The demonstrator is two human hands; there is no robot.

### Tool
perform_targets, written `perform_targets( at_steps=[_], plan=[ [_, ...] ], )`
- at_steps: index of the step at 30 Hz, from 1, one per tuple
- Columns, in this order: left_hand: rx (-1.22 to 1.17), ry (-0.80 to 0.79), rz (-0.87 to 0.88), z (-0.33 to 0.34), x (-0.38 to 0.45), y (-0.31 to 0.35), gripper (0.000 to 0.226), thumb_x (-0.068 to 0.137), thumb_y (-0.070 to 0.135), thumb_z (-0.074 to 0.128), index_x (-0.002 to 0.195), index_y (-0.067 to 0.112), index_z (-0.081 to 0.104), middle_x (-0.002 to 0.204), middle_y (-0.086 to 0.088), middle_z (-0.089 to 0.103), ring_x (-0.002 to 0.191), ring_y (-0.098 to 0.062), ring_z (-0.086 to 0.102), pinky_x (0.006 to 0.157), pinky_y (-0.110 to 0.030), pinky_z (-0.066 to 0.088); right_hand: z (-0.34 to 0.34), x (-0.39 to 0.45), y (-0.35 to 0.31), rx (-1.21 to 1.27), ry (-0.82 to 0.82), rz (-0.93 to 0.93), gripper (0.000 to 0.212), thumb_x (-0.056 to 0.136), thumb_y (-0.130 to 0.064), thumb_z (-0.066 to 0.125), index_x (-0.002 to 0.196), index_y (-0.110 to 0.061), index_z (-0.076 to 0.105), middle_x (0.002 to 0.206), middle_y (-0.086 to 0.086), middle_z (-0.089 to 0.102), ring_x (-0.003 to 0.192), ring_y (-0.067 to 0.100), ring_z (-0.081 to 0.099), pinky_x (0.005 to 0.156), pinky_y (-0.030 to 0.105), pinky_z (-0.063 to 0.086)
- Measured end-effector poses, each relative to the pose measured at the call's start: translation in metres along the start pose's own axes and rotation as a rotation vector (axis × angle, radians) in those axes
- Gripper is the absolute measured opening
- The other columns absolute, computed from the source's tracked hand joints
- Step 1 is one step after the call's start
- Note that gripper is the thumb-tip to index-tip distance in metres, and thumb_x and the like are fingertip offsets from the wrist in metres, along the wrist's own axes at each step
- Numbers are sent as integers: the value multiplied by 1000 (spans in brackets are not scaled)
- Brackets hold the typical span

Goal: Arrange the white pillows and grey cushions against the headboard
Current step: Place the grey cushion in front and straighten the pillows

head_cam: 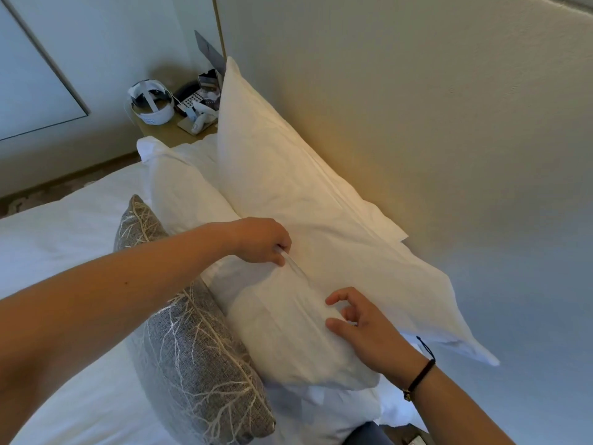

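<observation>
While pinching pillow (288, 332) fabric, left hand (261, 240); right hand (362, 329) loosely spread.

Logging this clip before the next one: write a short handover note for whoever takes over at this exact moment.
Left hand pinches a fold of the near white pillow.
Right hand hovers open over the same pillow, fingers loosely curled.
Far white pillow already leans on the headboard.
One grey cushion stands in front of the pillows.
Left: settle the near pillow, then place cushions.
</observation>
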State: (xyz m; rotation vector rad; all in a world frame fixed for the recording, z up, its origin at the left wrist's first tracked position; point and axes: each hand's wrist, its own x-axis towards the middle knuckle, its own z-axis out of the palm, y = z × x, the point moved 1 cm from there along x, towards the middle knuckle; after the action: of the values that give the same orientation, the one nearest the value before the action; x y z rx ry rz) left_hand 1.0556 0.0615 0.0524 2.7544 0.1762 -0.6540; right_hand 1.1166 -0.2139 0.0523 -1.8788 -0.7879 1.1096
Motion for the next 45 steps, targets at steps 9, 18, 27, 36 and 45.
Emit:
perform_targets(
  at_steps=[9, 18, 27, 36, 45],
  plan=[
    [213, 107, 45, 8, -4, -15, 28, 93, 50, 52, 104, 30, 68, 106, 11, 70, 98, -16, 63, 87, -35, 43, -6, -9, 13, -753, 295, -209, 20, 88, -7, 51, 80, -26, 52, 66, -4, 52, 57, 16, 44, 52, 30, 30],
    [683, 90, -240, 8, -24, -69, 20, 94, 28, 42, 103, 29, 60, 100, 7, 61, 102, -16, 56, 81, -31, 32, 52, 3, 44, -1062, -56, -44, 26, 92, -18, 40, 118, -17, 41, 92, 7, 42, 72, 30, 49, 46, 33, 21],
    [405, 288, -254, 4, -13, -86, 27, 100, 33, 39, 109, 29, 63, 106, 9, 62, 105, -16, 54, 90, -33, 43, 57, 72, -18, -618, 93, -185, 22, 100, -25, 42, 119, -27, 53, 112, -3, 55, 94, 15, 55, 77, 24, 41],
    [-77, 295, -189, -1, -13, -116, 17, 97, 26, 49, 94, 20, 65, 94, 4, 62, 88, -13, 53, 84, -33, 45, 98, 203, -78, -297, -54, -182, 24, 92, -14, 55, 114, -24, 60, 125, -1, 54, 114, 16, 50, 86, 21, 33],
    [364, 93, -267, -31, -14, -211, 33, 97, 40, 50, 130, 35, 53, 126, 8, 59, 110, -16, 46, 93, -37, 47, 122, 270, -99, -241, -72, -137, 17, 92, -13, 56, 104, -24, 63, 118, -3, 58, 100, 13, 52, 80, 21, 37]
  ],
)
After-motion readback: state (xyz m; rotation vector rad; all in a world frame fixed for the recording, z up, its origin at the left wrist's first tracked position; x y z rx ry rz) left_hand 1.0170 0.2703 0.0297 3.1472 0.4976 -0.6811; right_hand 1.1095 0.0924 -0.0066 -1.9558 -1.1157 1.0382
